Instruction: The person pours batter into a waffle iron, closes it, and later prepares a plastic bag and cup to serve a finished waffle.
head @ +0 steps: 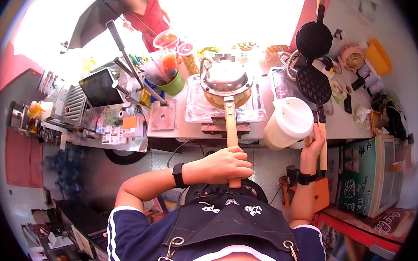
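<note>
My left hand (pixel 225 166) is closed around the long wooden handle (pixel 231 131) of a round waffle iron. The iron's shiny domed metal top (pixel 226 76) sits over a golden-brown round base (pixel 212 99), on a plastic-covered part of the counter. My right hand (pixel 312 144) grips the side of a white lidded plastic pitcher (pixel 283 125) holding a pale liquid; its handle is mostly hidden by my fingers. Just beside that hand runs the wooden handle (pixel 322 150) of a black bubble-waffle pan, which lies spread with its dimpled plate (pixel 314 84) and other plate (pixel 313 40) showing.
A green tub (pixel 174 84) of utensils, a lever press (pixel 134 70) and a tablet (pixel 101 87) stand to the left. On the right are a pink fan (pixel 352 58) and a green box (pixel 357 173). A person in red (pixel 147 19) is beyond the counter (pixel 349 125).
</note>
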Action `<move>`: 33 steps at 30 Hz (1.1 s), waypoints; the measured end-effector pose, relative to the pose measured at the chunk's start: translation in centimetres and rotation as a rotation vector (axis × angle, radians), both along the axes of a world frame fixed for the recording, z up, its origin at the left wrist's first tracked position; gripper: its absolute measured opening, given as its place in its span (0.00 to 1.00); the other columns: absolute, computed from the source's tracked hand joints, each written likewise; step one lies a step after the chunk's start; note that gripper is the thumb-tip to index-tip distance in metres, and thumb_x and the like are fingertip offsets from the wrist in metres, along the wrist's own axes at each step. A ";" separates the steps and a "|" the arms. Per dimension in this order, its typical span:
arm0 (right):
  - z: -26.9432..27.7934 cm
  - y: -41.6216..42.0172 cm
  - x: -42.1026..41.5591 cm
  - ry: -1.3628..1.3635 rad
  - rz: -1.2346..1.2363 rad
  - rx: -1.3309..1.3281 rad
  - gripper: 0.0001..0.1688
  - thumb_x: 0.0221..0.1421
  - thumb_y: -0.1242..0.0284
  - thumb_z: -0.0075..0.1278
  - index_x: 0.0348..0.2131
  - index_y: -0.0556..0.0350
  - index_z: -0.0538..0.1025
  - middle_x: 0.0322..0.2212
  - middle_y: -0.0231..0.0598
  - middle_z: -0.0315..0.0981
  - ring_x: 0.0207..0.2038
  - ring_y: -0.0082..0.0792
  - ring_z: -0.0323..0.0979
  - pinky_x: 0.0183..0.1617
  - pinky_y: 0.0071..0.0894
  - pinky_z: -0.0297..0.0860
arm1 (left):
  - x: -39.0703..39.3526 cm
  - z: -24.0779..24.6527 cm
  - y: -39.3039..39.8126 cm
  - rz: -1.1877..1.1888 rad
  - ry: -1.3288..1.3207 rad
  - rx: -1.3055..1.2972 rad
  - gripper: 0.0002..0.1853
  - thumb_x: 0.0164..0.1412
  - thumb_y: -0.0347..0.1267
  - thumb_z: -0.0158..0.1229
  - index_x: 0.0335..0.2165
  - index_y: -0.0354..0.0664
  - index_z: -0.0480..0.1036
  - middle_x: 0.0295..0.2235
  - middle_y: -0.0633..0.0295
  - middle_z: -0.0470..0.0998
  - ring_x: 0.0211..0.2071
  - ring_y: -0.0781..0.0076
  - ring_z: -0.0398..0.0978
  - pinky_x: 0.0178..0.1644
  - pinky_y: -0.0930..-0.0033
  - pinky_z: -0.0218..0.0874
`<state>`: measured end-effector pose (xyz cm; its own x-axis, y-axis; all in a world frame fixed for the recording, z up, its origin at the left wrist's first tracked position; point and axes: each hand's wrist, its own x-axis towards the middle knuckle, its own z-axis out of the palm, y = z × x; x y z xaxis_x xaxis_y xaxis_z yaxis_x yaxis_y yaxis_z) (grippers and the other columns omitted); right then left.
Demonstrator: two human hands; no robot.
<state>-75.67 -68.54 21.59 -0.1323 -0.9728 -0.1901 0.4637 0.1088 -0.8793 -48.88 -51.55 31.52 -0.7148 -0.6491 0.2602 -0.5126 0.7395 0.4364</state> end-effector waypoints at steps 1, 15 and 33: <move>-0.8 0.3 0.0 0.013 -0.020 -0.001 0.14 0.56 0.67 0.53 0.21 0.53 0.74 0.16 0.22 0.63 0.15 0.15 0.54 0.18 0.20 0.45 | -0.4 -2.1 0.6 0.006 -0.010 -0.012 0.12 0.44 0.32 0.60 0.30 0.47 0.66 0.26 0.67 0.66 0.33 0.66 0.68 0.47 0.63 0.59; -8.1 -0.7 1.9 -0.082 -0.013 0.023 0.18 0.59 0.65 0.50 0.18 0.50 0.71 0.12 0.21 0.57 0.12 0.15 0.50 0.18 0.22 0.43 | -0.3 -11.0 3.3 0.125 -0.060 -0.057 0.07 0.49 0.30 0.54 0.30 0.43 0.67 0.31 0.63 0.70 0.40 0.63 0.69 0.62 0.61 0.53; -10.5 -0.6 3.1 -0.019 -0.155 0.028 0.16 0.58 0.66 0.51 0.20 0.54 0.75 0.15 0.24 0.65 0.14 0.16 0.54 0.18 0.21 0.45 | 0.1 -10.6 2.3 0.220 -0.043 0.091 0.17 0.43 0.25 0.57 0.37 0.44 0.69 0.46 0.60 0.65 0.56 0.59 0.60 0.66 0.53 0.47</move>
